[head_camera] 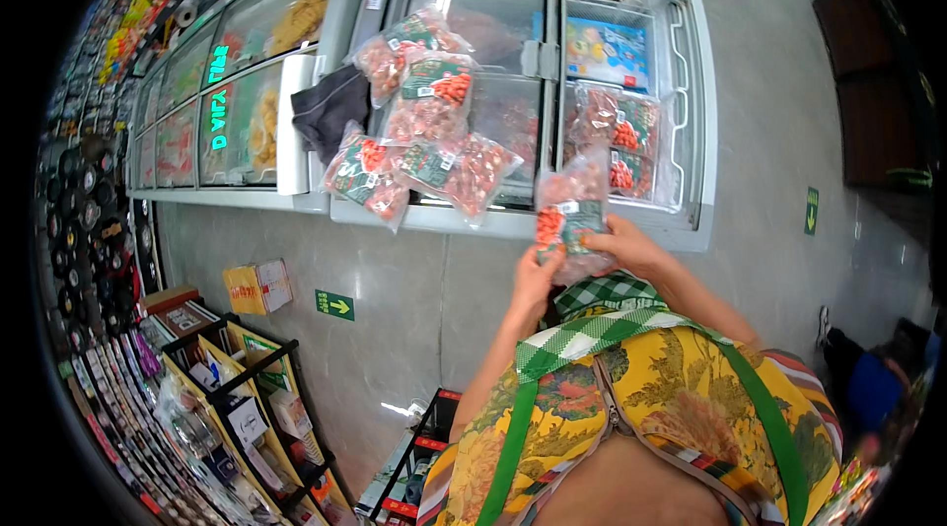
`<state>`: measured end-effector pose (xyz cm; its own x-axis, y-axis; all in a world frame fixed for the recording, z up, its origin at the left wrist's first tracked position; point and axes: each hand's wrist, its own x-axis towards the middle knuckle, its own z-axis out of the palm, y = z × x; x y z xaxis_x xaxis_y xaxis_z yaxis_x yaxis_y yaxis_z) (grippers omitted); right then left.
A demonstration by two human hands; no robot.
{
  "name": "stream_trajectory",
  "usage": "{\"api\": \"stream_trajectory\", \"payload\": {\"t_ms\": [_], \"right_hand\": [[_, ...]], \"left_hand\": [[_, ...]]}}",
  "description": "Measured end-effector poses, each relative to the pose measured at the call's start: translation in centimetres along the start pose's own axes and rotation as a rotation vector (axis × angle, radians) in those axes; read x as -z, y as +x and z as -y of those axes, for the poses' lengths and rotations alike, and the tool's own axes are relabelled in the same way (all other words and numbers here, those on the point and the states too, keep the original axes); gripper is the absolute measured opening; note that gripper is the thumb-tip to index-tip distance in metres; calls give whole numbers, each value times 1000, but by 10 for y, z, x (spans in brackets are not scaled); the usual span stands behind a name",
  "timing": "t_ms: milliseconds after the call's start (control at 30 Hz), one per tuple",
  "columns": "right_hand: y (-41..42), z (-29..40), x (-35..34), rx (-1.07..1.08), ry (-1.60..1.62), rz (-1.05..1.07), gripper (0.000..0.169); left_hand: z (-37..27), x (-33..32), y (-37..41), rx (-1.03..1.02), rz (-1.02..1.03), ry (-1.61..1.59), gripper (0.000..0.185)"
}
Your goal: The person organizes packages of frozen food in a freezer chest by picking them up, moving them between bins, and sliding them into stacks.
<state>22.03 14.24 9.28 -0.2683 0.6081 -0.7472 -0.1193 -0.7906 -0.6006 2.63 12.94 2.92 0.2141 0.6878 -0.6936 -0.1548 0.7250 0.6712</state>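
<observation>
Between my two hands I hold a clear plastic bag of frozen reddish food (pixel 572 212) with a green printed panel, at the freezer's front edge. My left hand (pixel 538 276) grips its lower left corner, and my right hand (pixel 620 245) pinches its lower right side. Several similar bags (pixel 429 101) lie heaped on the closed glass lid (pixel 503 112) to the left. A dark cloth (pixel 333 108) is beside them. More such bags (pixel 632 138) sit inside the freezer's right section, below a blue printed package (pixel 607 53).
The chest freezer (pixel 706 156) has a raised frame and a wire basket edge. Another freezer (pixel 229 193) adjoins it on the left. A cardboard box (pixel 259 286) stands on the floor, near a stocked shelf rack (pixel 255 408). A person (pixel 873 385) is at the far right.
</observation>
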Motion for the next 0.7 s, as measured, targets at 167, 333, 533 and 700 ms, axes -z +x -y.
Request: {"api": "stream_trajectory", "payload": {"t_ms": [167, 333, 533, 700], "right_hand": [[28, 54, -36, 596, 49, 185, 65], [79, 83, 28, 638, 306, -201, 60], [217, -9, 107, 500, -454, -511, 29], [279, 5, 81, 412, -792, -423, 34]], "left_hand": [[-91, 23, -11, -576, -191, 71, 33], [-140, 27, 14, -757, -550, -290, 39], [-59, 7, 46, -820, -679, 1019, 35], [-46, -26, 87, -1026, -450, 1539, 34]]}}
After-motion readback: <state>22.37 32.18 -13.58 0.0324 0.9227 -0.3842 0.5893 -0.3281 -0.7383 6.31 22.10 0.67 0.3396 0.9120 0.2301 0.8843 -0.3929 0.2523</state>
